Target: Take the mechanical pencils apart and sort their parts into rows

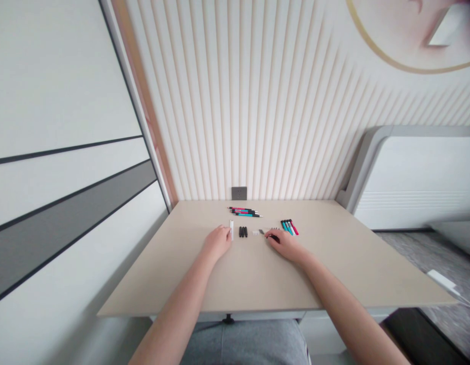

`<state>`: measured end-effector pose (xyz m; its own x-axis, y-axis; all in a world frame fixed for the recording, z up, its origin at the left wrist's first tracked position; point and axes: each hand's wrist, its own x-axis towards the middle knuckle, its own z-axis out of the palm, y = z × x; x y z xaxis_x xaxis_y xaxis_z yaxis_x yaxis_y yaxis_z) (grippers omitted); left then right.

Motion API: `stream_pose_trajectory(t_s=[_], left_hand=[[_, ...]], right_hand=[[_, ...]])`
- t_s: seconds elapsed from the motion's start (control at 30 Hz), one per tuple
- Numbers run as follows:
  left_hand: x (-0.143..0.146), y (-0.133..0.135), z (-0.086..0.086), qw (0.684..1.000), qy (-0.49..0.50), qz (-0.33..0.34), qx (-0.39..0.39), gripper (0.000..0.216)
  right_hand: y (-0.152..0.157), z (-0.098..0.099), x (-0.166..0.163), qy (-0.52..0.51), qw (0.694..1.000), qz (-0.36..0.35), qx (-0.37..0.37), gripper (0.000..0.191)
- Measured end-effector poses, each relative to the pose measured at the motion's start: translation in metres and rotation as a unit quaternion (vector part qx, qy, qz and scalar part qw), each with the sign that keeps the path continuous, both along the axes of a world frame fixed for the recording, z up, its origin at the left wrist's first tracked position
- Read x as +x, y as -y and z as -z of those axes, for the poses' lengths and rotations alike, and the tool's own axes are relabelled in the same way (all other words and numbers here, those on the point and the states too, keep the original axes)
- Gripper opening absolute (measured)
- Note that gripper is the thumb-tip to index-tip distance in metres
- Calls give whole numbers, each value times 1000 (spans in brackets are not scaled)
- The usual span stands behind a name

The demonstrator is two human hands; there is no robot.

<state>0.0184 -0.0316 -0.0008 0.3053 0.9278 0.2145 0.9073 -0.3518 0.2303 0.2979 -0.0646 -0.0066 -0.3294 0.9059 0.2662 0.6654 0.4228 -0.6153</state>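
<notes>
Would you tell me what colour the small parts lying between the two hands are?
The two small parts are black, seen in the head view.

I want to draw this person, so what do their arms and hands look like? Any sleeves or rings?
Both arms are bare all the way up, with no sleeves in view. The left hand and the right hand wear no gloves, and no watch, bracelet or ring shows, though the fingers are too small to be sure about rings. Grey clothing covers the lap below the table edge.
</notes>
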Motion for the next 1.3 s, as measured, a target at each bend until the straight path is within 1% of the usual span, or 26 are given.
stream_pose_trajectory(t_s=[0.1,0.3,0.47,0.6,0.77,0.9,1.1,1.3], left_hand=[[0,-1,1,1000,1,3,0,23],[0,2,-1,1000,14,-5,2,27],[1,5,-3,1000,8,15,-2,36],[1,5,-2,1000,-2,29,-1,40],[-1,3,-1,999,-8,42,-6,36],[-2,2,-1,999,-4,41,-7,34],[-2,1,1,999,9,48,-2,36],[-4,0,3,998,14,58,2,31]], right_hand=[[1,-1,0,0,1000,10,-2,25],[3,-5,-1,1,1000,7,-11,19],[2,-3,-1,8,1000,-2,4,26],[1,0,-5,46,999,-8,23,34],[3,-2,-9,88,996,-13,30,34],[4,-2,-8,80,996,-16,38,32],[2,3,-7,87,995,5,45,32],[4,-1,-9,98,994,-5,49,24]])
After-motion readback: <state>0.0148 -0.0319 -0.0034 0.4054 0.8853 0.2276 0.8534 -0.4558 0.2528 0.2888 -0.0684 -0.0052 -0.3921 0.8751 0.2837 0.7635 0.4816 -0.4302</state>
